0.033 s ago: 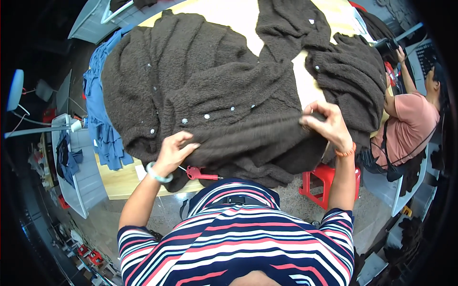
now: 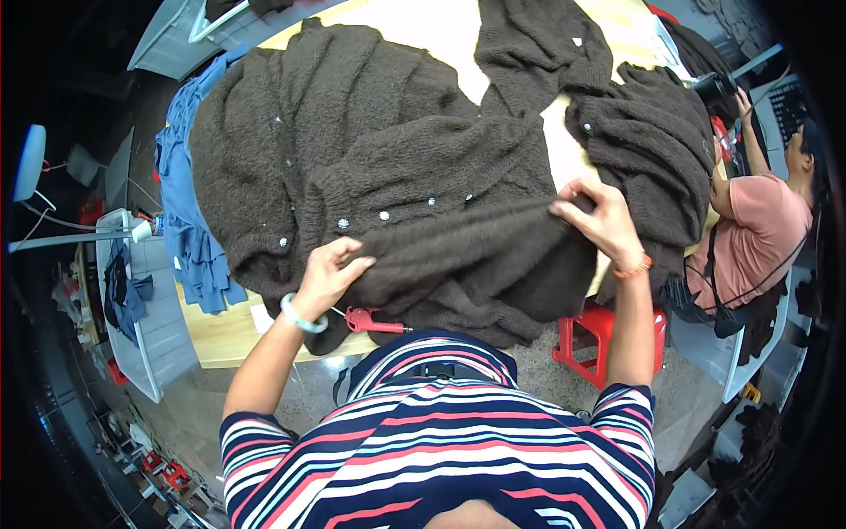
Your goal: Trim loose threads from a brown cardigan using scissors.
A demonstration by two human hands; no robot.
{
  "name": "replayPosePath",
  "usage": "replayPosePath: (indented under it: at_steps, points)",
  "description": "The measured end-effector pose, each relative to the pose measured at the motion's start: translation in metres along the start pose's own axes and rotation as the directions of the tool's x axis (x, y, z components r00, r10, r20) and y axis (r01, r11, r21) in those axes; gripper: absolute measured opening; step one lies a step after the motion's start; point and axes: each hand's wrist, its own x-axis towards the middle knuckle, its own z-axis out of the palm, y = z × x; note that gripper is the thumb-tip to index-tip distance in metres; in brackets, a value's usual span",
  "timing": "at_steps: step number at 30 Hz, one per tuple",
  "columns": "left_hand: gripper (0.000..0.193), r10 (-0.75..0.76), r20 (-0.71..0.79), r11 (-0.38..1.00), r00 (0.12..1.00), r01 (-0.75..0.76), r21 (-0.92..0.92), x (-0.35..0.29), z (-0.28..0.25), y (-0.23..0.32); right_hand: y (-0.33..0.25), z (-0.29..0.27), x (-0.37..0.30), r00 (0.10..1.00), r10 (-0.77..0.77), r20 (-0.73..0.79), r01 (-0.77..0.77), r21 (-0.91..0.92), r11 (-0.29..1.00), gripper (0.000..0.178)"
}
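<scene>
A dark brown knitted cardigan (image 2: 423,167) with several pale, shiny buttons (image 2: 384,216) lies on the table before me. Its near front edge is lifted between my hands as a stretched band of knit. My left hand (image 2: 330,275), with a pale bangle at the wrist, pinches the left end of that band. At the right end, my right hand (image 2: 604,222), wearing an orange bracelet, grips the edge between thumb and fingers. Just below my left hand lies a red-handled tool (image 2: 374,324), partly under the knit; its kind is unclear.
More brown knitwear (image 2: 648,145) lies on the wooden table (image 2: 216,339) to the right. Blue fabric (image 2: 189,220) hangs at its left side. A red stool (image 2: 608,339) stands below the right edge. A person in a pink shirt (image 2: 762,225) sits at the right.
Both hands have shifted slightly upward and a little closer together, still gripping the knit. The stretched edge has moved with them.
</scene>
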Motion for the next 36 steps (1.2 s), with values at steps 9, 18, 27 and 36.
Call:
replayPosePath:
  at_steps: [9,18,27,36]
  points:
    - [0.015,-0.063,-0.058,0.997,0.996,0.065,0.038,0.017,0.004,-0.046,-0.05,0.155,0.012,0.98,-0.193,-0.055,0.2,0.329,0.923,0.019]
    - [0.009,0.101,-0.161,0.98,0.982,-0.07,0.189,0.02,0.025,-0.022,-0.074,0.22,0.02,0.975,-0.22,0.038,0.2,0.29,0.936,0.026]
    - [0.003,-0.002,-0.193,0.977,0.981,-0.039,-0.208,-0.001,0.022,-0.021,-0.069,0.22,0.007,0.936,0.003,0.352,-0.274,0.723,0.634,0.021]
    - [0.009,-0.07,-0.13,0.97,0.989,0.037,-0.241,-0.007,0.017,-0.022,-0.077,0.21,0.01,0.896,-0.016,0.443,-0.346,0.722,0.599,0.025]
